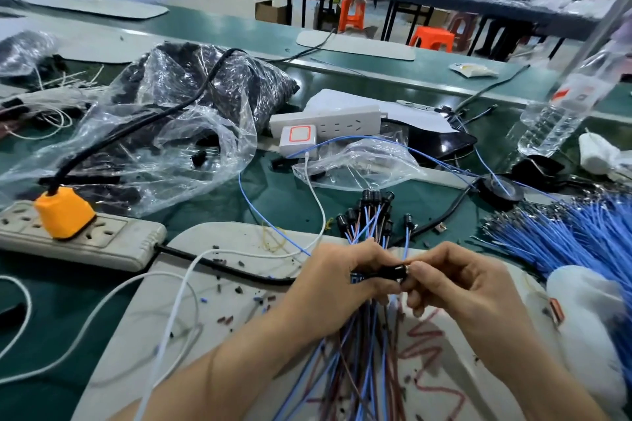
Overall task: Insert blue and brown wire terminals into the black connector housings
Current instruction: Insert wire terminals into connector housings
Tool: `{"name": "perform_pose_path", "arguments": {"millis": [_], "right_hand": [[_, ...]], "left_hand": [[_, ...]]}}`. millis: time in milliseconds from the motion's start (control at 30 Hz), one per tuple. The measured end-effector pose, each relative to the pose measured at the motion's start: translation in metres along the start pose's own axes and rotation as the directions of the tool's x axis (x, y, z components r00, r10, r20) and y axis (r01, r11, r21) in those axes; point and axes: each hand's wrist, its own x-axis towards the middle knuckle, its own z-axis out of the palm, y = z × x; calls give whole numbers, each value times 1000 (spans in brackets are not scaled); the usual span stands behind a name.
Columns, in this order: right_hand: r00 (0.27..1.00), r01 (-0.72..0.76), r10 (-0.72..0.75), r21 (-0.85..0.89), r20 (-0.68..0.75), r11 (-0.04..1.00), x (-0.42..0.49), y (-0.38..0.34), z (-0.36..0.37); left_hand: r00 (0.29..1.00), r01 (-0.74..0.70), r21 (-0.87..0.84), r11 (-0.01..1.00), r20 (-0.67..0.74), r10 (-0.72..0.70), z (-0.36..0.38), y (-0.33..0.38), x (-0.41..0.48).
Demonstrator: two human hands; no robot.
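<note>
Far left, 9 o'clock of the hands: power strip (102, 243) on the green worktop (280, 195), orange plug (63, 215) seated in it. At 11 o'clock, a crumpled plastic bag (191, 106) of dark parts; contents too blurred to identify.

Left hand (337, 287): forearm enters from 7 o'clock, back of hand up, over the white mat (219, 301). Grip closed, fingers curled round the wire bundle (362, 352) of blue and brown leads. The leads trail toward 6 o'clock and are cut off by the frame edge. Finished housings (369, 212) fan out of the fist toward 12 o'clock.

Connector housing (390, 273): black, lying roughly level between the two hands. Its left end is at the left thumb and forefinger. Only the mid-section shows.

Right hand (461, 287): forearm enters from 5 o'clock. Grip pinched, thumb and forefinger on the housing's right end, other fingers curled underneath. Any terminal at the housing's mouth is hidden by the fingertips; insertion depth cannot be read.

At 2 o'clock of the right hand: loose blue wires (564, 232) heaped on the worktop, metal terminals pointing toward 9 o'clock, right part cut off.
</note>
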Motion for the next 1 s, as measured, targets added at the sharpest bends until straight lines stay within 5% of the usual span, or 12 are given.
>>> {"name": "perform_pose_path", "arguments": {"millis": [333,500,733,833,1000], "right_hand": [[998,-31,32,-22,56,999,2,9,-4],[990,-130,119,164,78,978,3,16,-2],[926,-372,262,534,272,759,5,12,-4],[869,-472,251,562,426,679,3,12,-1],[871,-448,245,482,427,753,5,12,-1]], "left_hand": [[998,53,-19,998,19,-52,5,-4,-2],[998,68,-45,997,-10,-69,2,-6,-4],[999,19,-74,997,-38,-22,-3,9,0],[999,-17,-52,999,-30,16,-5,11,-2],[998,-50,10,999,-48,50,-2,9,-3]]}}
